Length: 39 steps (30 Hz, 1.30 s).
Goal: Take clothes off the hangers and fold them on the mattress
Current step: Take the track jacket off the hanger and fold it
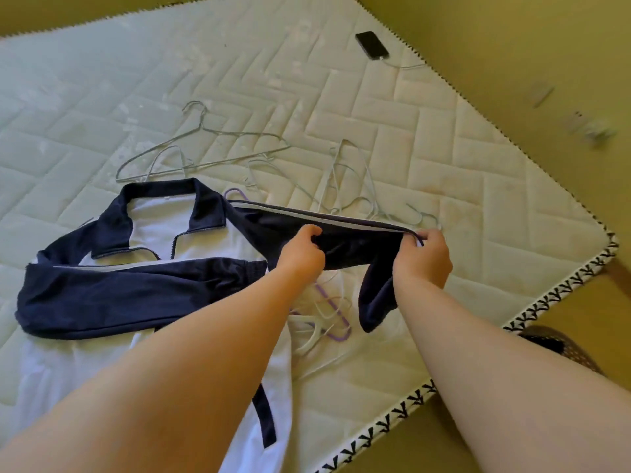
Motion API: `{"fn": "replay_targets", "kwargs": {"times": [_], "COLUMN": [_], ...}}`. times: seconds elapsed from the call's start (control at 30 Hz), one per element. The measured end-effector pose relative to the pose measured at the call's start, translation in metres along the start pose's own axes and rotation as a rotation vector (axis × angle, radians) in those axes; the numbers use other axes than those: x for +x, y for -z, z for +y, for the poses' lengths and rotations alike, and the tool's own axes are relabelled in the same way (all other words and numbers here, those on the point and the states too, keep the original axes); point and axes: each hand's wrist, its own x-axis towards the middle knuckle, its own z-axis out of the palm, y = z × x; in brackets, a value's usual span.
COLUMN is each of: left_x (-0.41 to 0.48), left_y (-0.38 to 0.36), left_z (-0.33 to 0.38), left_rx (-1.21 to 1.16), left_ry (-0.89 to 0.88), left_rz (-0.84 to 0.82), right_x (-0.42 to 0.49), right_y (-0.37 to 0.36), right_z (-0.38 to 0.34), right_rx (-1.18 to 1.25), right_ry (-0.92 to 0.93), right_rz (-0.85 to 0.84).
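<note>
Held the jacket [150,227] sleeve [355,242] stretched left to right, collar [160,187] pointing away; pinched mid-sleeve with curled left hand [302,256], cuff end with curled right hand [425,257].

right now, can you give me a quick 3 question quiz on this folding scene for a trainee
1. True or false: the left hand and the right hand both pinch the same navy sleeve of the jacket.
2. Where does the phone lie? A: on the jacket. B: near the far edge of the mattress, with a cable plugged in. C: on the floor.
3. Fill in: the coloured hanger lying below the held sleeve is ____.

Key: 1 true; 2 B; 3 purple.
</note>
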Motion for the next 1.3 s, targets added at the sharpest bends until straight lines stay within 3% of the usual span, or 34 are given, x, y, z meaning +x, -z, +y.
{"fn": "replay_targets", "kwargs": {"times": [0.13,0.23,0.3,0.4,0.5,0.63,0.77,0.9,1.0,1.17,1.3], "left_x": [-0.010,-0.013,-0.005,0.006,0.012,0.021,0.012,-0.017,-0.027,-0.034,-0.036], "left_y": [-0.012,-0.023,-0.027,-0.027,-0.020,-0.008,-0.001,0.021,0.058,0.146,0.208], "left_z": [0.035,0.056,0.066,0.073,0.074,0.067,0.061,0.072,0.061,0.016,-0.031], "left_rx": [0.254,0.562,0.659,0.505,0.297,0.145,0.146,-0.435,-0.543,-0.437,-0.423], "left_ry": [-0.197,-0.386,-0.487,-0.460,-0.333,-0.188,-0.070,0.152,0.141,0.108,0.125], "left_rz": [0.017,0.083,0.030,-0.103,0.028,0.216,0.195,-0.319,-0.491,-0.345,-0.066], "right_x": [0.013,0.018,0.020,0.025,0.030,0.027,0.021,0.006,-0.020,-0.087,-0.148], "right_y": [0.016,0.020,0.023,0.029,0.031,0.038,0.031,0.009,-0.015,-0.065,-0.116], "right_z": [-0.012,-0.008,-0.003,0.009,0.023,0.025,0.005,-0.041,-0.071,-0.113,-0.129], "right_rx": [0.051,0.057,0.054,-0.002,-0.308,-0.640,0.070,0.440,0.576,0.670,0.546], "right_ry": [0.024,0.102,0.174,0.159,0.086,0.087,0.016,-0.185,-0.295,-0.353,-0.276], "right_rz": [-0.027,-0.207,-0.322,-0.487,-0.637,-0.549,-0.509,-0.628,-0.802,-1.071,-1.171]}}
